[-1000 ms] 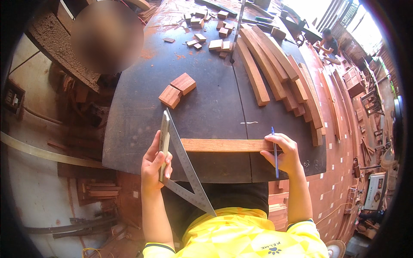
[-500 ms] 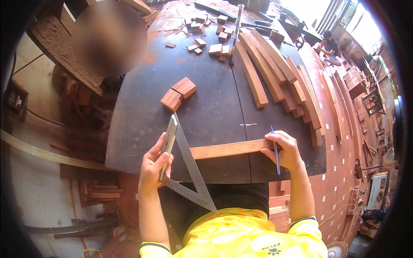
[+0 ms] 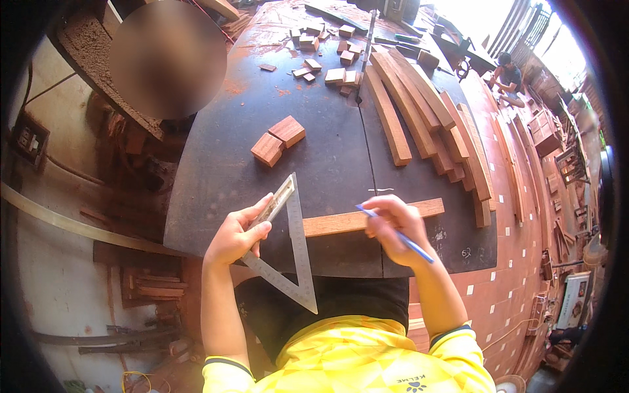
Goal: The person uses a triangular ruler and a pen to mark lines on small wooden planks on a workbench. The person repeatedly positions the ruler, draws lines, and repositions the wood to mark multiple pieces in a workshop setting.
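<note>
My left hand grips a metal triangle square by its thick stock. The square's long blade lies across the left end of a wooden strip, hiding that end, and its lower corner points toward my shirt. A blue pen is held in my right hand, slightly blurred, over the middle of the strip. The strip lies crosswise near the table's front edge, its right end bare. Beyond the square sit two reddish wood blocks, touching each other.
Several long wooden strips are stacked on the right of the dark table. Small wood offcuts lie at the far side near an upright metal blade. Another person sits far right, beside more timber on the tiled floor.
My right hand has let go of the strip's right end and moved left over it, the pen now tilted. The square has turned more upright and shifted onto the strip's left end.
</note>
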`<state>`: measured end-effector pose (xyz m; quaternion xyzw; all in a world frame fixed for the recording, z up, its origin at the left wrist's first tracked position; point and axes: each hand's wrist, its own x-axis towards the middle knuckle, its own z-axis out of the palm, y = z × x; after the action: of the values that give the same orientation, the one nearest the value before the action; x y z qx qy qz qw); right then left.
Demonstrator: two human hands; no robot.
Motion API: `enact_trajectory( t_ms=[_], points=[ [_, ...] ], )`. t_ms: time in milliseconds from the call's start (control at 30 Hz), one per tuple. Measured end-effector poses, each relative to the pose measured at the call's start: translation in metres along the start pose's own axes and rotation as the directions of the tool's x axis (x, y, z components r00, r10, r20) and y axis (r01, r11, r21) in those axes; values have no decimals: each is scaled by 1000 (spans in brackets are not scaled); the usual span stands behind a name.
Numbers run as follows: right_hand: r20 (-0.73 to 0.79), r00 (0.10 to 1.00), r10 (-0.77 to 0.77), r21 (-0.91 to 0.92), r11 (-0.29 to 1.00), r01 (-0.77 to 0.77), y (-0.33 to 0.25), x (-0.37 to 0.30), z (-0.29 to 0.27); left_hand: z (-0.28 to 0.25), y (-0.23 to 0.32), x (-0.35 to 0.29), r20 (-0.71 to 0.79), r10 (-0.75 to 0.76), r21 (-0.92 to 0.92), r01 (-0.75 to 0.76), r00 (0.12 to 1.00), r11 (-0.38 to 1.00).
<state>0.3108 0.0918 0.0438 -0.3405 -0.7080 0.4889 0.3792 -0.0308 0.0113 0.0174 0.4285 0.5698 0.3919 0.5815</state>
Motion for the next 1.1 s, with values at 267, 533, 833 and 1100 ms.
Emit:
enact_trajectory(
  t_ms=[267, 533, 833, 1100],
  points=[
    [307, 943, 126, 138, 975, -175, 18, 48, 57, 5, 7, -2, -25, -77, -5, 77, 997, 997],
    [259, 951, 167, 245, 941, -232, 37, 44, 57, 10, 20, -5, -58, -113, 62, 116, 992, 991],
    [187, 979, 83, 60, 994, -96, 27, 44, 68, 16, 37, -7, -95, -139, 128, 151, 986, 980],
    [179, 983, 48, 5, 999, -50, 26, 45, 67, 17, 45, -8, -96, -126, 189, 142, 987, 972]
  ],
)
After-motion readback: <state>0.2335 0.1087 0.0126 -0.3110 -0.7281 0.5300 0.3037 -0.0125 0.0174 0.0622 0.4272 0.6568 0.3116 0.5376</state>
